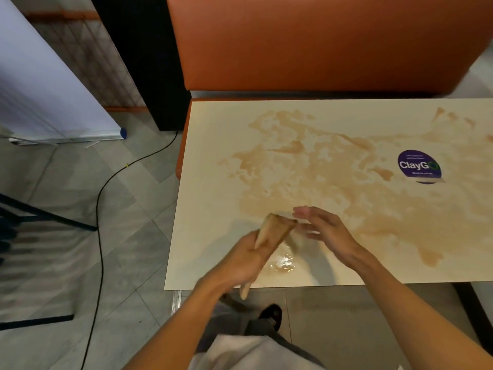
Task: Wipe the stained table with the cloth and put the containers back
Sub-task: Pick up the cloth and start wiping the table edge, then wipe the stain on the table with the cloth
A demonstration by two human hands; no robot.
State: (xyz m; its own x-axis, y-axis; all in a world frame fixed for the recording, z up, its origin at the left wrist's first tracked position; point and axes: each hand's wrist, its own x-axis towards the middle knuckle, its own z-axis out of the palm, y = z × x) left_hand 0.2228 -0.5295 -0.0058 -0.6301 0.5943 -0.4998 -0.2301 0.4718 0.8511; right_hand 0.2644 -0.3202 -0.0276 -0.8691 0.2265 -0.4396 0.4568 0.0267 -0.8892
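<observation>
I see the twisted, brown-stained cloth (272, 233) bunched into a tight roll, its upper end flared open above the near left part of the table and its lower end poking out below my grip, past the table's near edge. The fabric looks wet and soaked tan, with darker streaks along the folds. My left hand (246, 259) is clenched around the middle of that roll. My right hand (324, 232) is released, fingers spread and slightly blurred, hovering just beside the cloth's upper end; I cannot tell whether the fingertips touch it.

The cream, smooth-topped rectangular table (210, 145) has a matte laminate look. Across most of it spreads a thin, patchy light-brown liquid stain (306, 169), ragged at the edges, with darker blots toward the right. Directly under the cloth sits a small glossy puddle (282, 263) catching the light. A round purple sticker (418, 164) with white lettering lies flat on the right side of the tabletop, ringed by the stain.

Behind the table stands an orange padded bench seat (306, 41) with a smooth vinyl-like surface. On the grey tiled floor (66, 198) to the left, a thin black cable (100, 236) curves past.
</observation>
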